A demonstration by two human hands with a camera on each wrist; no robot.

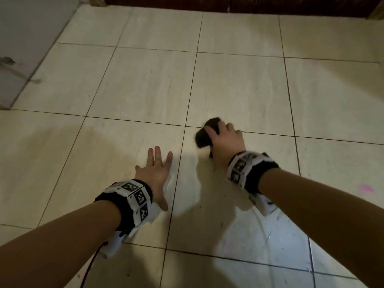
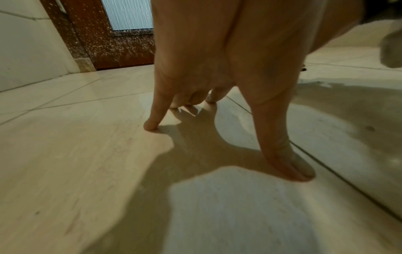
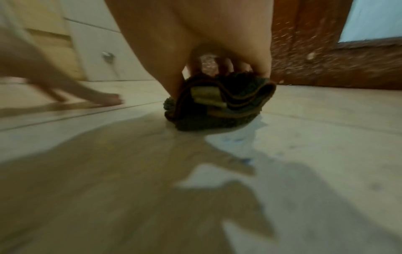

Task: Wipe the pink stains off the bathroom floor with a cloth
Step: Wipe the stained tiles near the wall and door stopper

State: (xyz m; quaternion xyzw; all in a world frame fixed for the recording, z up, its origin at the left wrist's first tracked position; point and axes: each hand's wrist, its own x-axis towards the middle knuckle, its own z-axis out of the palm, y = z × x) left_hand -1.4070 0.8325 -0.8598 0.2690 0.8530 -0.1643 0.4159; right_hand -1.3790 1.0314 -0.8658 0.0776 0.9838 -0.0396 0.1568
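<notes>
My right hand (image 1: 225, 138) grips a dark folded cloth (image 1: 206, 134) and presses it onto the cream tiled floor (image 1: 145, 84), right at a grout line. In the right wrist view the cloth (image 3: 219, 104) sits bunched under my fingers, touching the tile. My left hand (image 1: 154, 173) rests spread on the floor to the left, fingers straight, holding nothing; its fingertips (image 2: 151, 126) touch the tile in the left wrist view. A small pink stain (image 1: 366, 187) shows on the floor at the far right, beside my right forearm. A very faint pink smear (image 1: 225, 245) lies below the hands.
A dark brown door (image 1: 228, 3) closes off the far side of the floor. A white wall (image 1: 25, 38) with a metal fitting (image 1: 9, 61) stands at the left. A wet, shiny patch (image 1: 270, 235) lies on the tiles beneath my right wrist.
</notes>
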